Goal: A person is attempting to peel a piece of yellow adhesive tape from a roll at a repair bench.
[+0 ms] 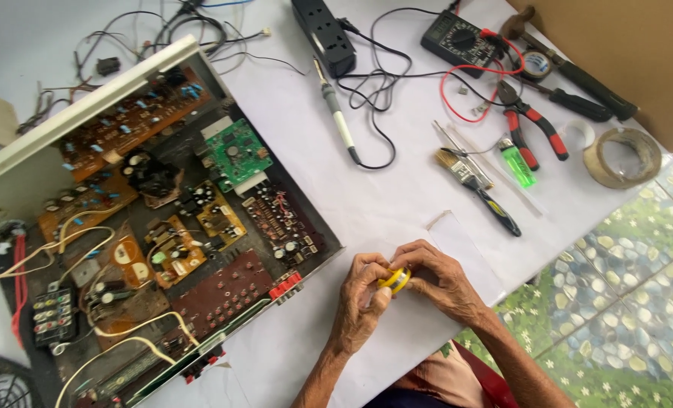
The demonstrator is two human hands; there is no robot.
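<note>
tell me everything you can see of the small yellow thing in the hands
The yellow roll is small and round, like a spool of tape, bright yellow with a paler band at its edge. Most of it is hidden. The left hand and the right hand pinch it between fingertips from both sides, holding it above the white table, just right of the open chassis. Its material is too small to tell.

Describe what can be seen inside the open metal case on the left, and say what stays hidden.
Inside the open metal case: brown circuit boards, a green circuit board, capacitors and cream wires. Whatever lies beneath the boards is covered.
</note>
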